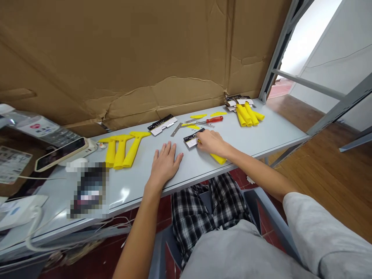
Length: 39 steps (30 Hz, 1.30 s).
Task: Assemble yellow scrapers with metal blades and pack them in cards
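Note:
My left hand (166,164) lies flat on the table with fingers stretched out, holding nothing. My right hand (213,141) is closed over a yellow scraper; its handle (217,158) sticks out below the palm. A black and white header card (191,142) rests by the right fingertips; whether it is fixed to the scraper is hidden by the hand. Just beyond lie a screwdriver (215,119) with a red handle, thin metal blades (176,130) and small yellow plastic pieces (198,116). Another card (162,124) lies behind my left hand.
Three yellow scrapers (119,153) stand grouped on the table (261,135) at left. At back right is a pile of carded yellow scrapers (247,114). A phone (62,153), cables and boxes fill the left end. Cardboard (130,58) walls the back edge.

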Each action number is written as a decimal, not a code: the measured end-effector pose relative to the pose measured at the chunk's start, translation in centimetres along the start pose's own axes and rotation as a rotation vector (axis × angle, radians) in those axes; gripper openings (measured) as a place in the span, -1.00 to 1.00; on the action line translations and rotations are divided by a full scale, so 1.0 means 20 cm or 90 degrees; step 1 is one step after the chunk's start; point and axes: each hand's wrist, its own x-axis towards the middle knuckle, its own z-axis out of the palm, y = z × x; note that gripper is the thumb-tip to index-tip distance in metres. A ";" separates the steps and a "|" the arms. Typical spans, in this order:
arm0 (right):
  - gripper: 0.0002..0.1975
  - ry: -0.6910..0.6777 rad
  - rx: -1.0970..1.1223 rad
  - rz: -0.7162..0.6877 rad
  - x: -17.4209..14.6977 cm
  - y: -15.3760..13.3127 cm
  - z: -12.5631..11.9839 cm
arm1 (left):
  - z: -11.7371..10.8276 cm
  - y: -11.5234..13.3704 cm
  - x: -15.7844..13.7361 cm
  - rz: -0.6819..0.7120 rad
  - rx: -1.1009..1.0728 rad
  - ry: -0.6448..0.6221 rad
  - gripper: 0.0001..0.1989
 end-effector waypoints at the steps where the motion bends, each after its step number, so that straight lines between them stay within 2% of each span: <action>1: -0.54 0.009 0.003 0.007 -0.01 0.03 -0.03 | 0.00 0.00 0.00 0.001 -0.002 0.002 -0.25; 5: -0.53 0.117 0.008 0.052 -0.02 0.22 -0.20 | 0.01 -0.01 0.00 0.005 -0.005 0.003 -0.26; 10: -0.48 0.230 -0.013 0.191 0.05 0.63 -0.40 | 0.01 -0.02 0.00 0.006 -0.003 0.004 -0.24; 13: -0.43 0.245 -0.018 0.292 0.14 0.83 -0.44 | 0.01 -0.02 0.01 0.001 -0.003 0.000 -0.25; 15: -0.43 0.252 -0.021 0.317 0.20 0.90 -0.43 | 0.01 -0.02 0.01 0.003 -0.002 -0.005 -0.24; 19: -0.50 0.226 -0.019 0.263 0.32 0.86 -0.32 | 0.02 -0.03 0.01 0.004 0.000 0.007 -0.25; 23: -0.56 0.196 -0.041 0.263 0.40 0.81 -0.22 | 0.01 -0.02 0.00 0.002 -0.003 0.008 -0.26; 32: -0.57 0.163 -0.094 0.291 0.43 0.95 -0.18 | 0.03 -0.03 0.01 0.006 -0.002 0.017 -0.25; 39: -0.55 0.168 -0.096 0.291 0.45 0.93 -0.12 | 0.02 -0.02 0.01 0.011 -0.002 0.015 -0.25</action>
